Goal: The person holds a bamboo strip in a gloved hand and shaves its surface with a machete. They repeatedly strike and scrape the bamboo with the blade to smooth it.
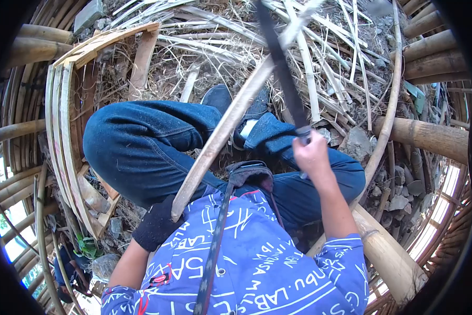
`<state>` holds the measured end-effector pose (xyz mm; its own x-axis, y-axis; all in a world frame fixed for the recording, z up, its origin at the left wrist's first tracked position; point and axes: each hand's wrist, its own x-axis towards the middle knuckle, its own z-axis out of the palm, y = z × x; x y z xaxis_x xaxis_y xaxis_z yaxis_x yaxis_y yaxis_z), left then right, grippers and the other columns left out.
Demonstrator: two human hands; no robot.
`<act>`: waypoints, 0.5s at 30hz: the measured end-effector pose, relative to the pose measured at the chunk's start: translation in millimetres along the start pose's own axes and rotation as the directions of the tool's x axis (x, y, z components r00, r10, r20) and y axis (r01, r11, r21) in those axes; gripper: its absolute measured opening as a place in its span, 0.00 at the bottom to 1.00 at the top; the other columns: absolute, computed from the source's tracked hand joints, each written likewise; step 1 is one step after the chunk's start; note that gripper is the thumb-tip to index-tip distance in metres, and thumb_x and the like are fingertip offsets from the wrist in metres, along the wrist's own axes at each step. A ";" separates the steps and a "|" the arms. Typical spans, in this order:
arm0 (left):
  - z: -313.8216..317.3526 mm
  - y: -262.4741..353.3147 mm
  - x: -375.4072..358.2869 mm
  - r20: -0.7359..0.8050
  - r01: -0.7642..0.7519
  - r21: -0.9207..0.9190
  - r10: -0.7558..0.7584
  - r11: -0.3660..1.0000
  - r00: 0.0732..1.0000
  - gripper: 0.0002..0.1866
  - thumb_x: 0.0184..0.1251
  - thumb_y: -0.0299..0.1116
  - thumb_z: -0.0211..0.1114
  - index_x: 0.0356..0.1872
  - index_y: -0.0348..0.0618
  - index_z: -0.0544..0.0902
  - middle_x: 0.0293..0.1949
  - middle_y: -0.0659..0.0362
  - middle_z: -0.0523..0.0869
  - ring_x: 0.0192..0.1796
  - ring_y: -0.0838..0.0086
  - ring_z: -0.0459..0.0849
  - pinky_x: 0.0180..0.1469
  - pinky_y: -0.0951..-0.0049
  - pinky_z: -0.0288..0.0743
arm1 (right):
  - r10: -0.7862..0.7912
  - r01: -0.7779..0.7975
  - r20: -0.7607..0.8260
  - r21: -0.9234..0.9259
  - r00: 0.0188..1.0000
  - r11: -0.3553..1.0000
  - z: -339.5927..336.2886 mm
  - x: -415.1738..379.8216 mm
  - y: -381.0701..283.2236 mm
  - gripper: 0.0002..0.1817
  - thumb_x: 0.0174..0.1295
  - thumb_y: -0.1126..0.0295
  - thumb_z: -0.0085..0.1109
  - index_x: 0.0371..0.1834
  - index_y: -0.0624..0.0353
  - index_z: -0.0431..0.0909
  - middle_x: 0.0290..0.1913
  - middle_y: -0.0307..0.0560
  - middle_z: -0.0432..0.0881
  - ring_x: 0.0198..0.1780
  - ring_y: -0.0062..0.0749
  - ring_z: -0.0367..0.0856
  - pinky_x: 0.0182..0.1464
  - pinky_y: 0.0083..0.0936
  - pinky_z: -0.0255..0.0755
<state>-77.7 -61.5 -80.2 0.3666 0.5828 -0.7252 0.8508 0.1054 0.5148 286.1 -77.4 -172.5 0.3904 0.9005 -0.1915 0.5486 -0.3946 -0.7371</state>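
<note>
My right hand (311, 152) is bare and wrapped round the handle of a machete (286, 73). Its long dark blade points away from me and crosses in front of a bamboo strip (231, 118). That strip slants from my lap up towards the top right. At its near end is my left hand (159, 223), in a black knitted glove, closed at the strip beside my belly; some of the fingers are hidden.
Split bamboo slats and shavings (220, 47) litter the ground beyond my crossed legs. A curved wooden frame (63, 136) stands at my left. Thick bamboo poles (425, 137) and broken stones (399, 202) lie to the right. Bamboo walls surround me.
</note>
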 end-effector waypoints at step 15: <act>7.9 -15.6 -3.4 -0.031 -0.110 0.013 0.110 0.994 0.993 0.20 0.55 0.35 0.67 0.47 0.39 0.75 0.34 0.41 0.83 0.39 0.45 0.82 0.39 0.54 0.75 | 0.100 -0.098 0.052 -0.029 0.994 0.995 -11.3 12.1 3.0 0.06 0.52 0.73 0.56 0.29 0.66 0.76 0.22 0.60 0.79 0.27 0.53 0.81 0.31 0.38 0.72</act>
<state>-89.3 -71.5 -89.4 0.4462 0.6159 -0.6493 0.8103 0.0299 0.5852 300.7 -69.8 -169.7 0.4044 0.8650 -0.2971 0.5287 -0.4862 -0.6957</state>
